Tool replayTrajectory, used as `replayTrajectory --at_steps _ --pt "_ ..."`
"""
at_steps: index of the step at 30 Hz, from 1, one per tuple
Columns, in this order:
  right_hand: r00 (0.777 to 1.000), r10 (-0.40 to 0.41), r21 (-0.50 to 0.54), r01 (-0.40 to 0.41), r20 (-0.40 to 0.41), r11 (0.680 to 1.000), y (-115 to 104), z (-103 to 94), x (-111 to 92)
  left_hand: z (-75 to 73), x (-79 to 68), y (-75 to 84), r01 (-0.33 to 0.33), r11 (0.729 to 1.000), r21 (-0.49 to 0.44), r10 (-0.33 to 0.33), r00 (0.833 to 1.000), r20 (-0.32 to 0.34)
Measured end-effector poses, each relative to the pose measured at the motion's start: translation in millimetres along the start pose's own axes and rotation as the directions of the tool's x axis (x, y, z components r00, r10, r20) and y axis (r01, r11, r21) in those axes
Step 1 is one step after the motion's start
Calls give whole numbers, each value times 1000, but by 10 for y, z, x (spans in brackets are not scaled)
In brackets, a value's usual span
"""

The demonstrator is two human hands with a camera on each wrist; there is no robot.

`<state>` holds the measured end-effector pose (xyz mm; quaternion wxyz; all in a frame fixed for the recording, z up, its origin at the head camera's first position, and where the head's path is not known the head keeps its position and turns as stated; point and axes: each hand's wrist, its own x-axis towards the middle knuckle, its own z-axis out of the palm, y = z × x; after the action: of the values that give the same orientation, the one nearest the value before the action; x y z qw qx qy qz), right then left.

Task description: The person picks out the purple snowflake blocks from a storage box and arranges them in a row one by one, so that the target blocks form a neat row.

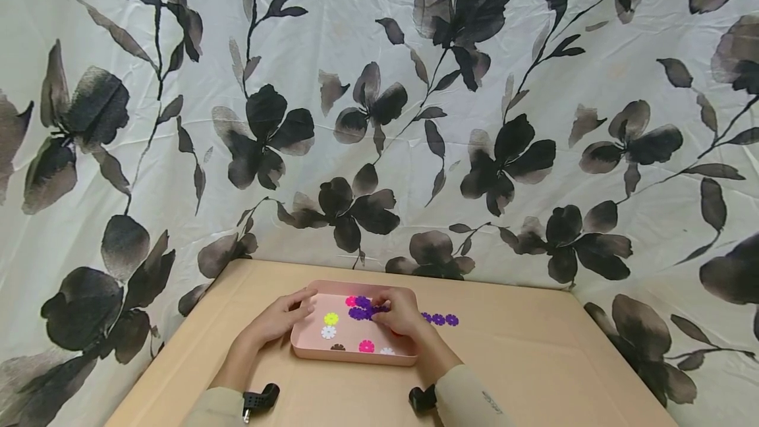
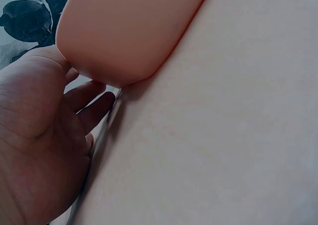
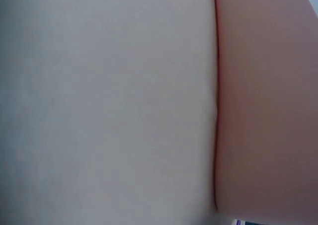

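A shallow pink tray (image 1: pixel 350 356) lies on the table with small flower-shaped plastic discs in it. My left hand (image 1: pixel 275 316) holds the tray at its left side, the fingers at the rim; in the left wrist view that hand (image 2: pixel 39 115) curls about the tray's corner (image 2: pixel 124 41). Over the tray's right part, my right hand (image 1: pixel 403 315) reaches in and pinches at the purple flower discs (image 1: pixel 358 313), its fingertips partly covering them. The right wrist view shows the tray's outer wall (image 3: pixel 268 106), not the fingers.
A row of purple discs (image 1: pixel 439 319) lies on the table (image 1: pixel 522 361) right of the tray. Inside the tray are a yellow disc (image 1: pixel 331 318), a white disc (image 1: pixel 329 333), a pink disc (image 1: pixel 366 346) and a brown disc (image 1: pixel 338 347). Behind hangs a flower-patterned cloth (image 1: pixel 415 150).
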<state>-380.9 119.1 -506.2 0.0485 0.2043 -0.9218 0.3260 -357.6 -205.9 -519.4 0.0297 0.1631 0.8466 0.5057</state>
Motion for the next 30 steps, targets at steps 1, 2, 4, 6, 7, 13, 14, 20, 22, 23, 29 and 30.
replayTrajectory --at_steps 1,2,4,6,7,13,14,20,22,23,29,30 --pt "1000 -5 6 5 6 1000 4 4 4 2 3 -3 0 1000 0 0 1000 -1" --pt "1000 -9 9 9 12 1000 12 10 9 5 7 -5 1 1000 -2 -1 1000 -2" --pt "1000 -11 27 10 27 1000 28 22 18 12 9 -2 2 1000 -3 -2 1000 -2" --pt "999 -11 45 9 43 999 47 31 27 18 15 1 6 1000 -6 -6 1000 -2" --pt "999 -8 60 5 50 998 58 35 29 21 18 5 9 1000 -7 -9 1000 -4" --pt "999 -10 94 6 45 996 83 21 48 36 40 11 16 1000 -10 -16 1000 -15" --pt "999 -9 102 5 42 995 82 15 49 38 46 7 15 1000 -12 -15 1000 -16" --pt "1000 -3 140 0 27 990 88 -9 59 52 75 -27 15 1000 -13 -16 1000 -24" --pt "1000 -7 147 4 19 989 94 -14 68 56 77 -33 16 1000 -13 -16 1000 -26" --pt "1000 -10 152 7 16 988 97 -16 73 58 78 -33 16 1000 -14 -16 1000 -26" --pt "1000 -22 169 22 0 985 131 -25 91 76 83 -25 18 1000 -12 -19 999 -31" --pt "1000 -24 167 25 -8 986 136 -27 91 81 84 -23 18 1000 -10 -19 999 -32"
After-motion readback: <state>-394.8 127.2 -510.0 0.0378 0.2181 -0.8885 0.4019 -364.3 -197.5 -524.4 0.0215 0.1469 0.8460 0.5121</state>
